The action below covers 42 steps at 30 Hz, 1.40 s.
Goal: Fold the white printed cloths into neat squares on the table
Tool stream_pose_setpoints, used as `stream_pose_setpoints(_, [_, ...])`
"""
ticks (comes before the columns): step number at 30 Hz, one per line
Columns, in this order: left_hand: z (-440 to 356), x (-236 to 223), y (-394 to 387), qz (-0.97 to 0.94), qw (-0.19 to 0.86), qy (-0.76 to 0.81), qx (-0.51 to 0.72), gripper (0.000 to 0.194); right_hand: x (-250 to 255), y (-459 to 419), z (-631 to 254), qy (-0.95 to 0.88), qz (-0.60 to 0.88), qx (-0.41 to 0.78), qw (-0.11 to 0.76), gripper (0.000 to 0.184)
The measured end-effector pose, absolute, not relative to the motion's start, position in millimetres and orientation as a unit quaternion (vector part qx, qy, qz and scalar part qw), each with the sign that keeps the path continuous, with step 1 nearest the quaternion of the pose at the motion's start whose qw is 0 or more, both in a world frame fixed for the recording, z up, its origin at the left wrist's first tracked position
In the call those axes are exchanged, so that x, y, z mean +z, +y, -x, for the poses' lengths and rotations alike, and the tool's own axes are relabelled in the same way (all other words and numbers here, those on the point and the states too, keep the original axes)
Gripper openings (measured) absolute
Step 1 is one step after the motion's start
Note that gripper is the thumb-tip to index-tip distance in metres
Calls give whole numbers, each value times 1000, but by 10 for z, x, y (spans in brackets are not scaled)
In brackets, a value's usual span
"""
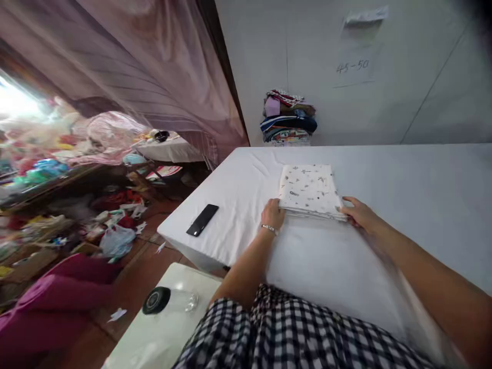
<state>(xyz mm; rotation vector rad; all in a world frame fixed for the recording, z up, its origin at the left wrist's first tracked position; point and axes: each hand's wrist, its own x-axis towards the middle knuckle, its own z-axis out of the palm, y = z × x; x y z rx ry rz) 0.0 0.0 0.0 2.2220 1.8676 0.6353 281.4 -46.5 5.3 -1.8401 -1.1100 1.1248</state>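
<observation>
A neatly folded white cloth (307, 187) with a small dark print lies flat on the white-covered table, its layered edge facing me. My left hand (273, 214), with a bracelet at the wrist, grips the near left corner. At the near right corner, my right hand (360, 214) pinches the layers between thumb and fingers. The fingertips of both hands are partly hidden by the cloth. Below the right hand, a pale, blurred strip runs down beside the forearm; I cannot make out what it is.
A black phone (202, 220) lies on the table (238, 179) at left. Folded fabrics (289, 120) are piled against the wall. A glass bottle with a black cap (157, 300) lies on a low white surface (154, 343). Pink rolls (65, 297) and clutter cover the left floor.
</observation>
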Motion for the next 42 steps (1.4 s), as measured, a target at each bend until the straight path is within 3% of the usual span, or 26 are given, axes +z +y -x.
stream_pose_setpoints(5, [-6, -57, -28, -759, 81, 619, 187, 27, 37, -481, -2816, -440, 727, 409, 332, 68])
stream_pose_setpoints(11, [73, -47, -66, -781, 38, 579, 233, 38, -12, -486, -2821, -472, 735, 380, 304, 69])
stream_pose_setpoints(16, [174, -19, 7, -808, 63, 547, 210, 23, -7, -514, -2818, -511, 742, 343, 264, 65])
stream_pose_setpoints(20, [262, -56, 65, -793, 153, 521, 276, 26, 58, -624, -2748, -602, 750, 153, 229, 53])
stream_pose_setpoints(24, [289, -103, 57, -753, 238, 485, 377, 31, 149, -693, -2513, -707, 647, -50, 280, 31])
stream_pose_setpoints(30, [214, -141, 39, -751, 180, 424, 473, 10, 160, -481, -2067, -824, 499, -17, 269, 20])
stream_pose_setpoints(42, [183, -205, 61, -800, 97, 377, 457, 6, 44, -348, -1921, -784, 529, 46, 323, 22])
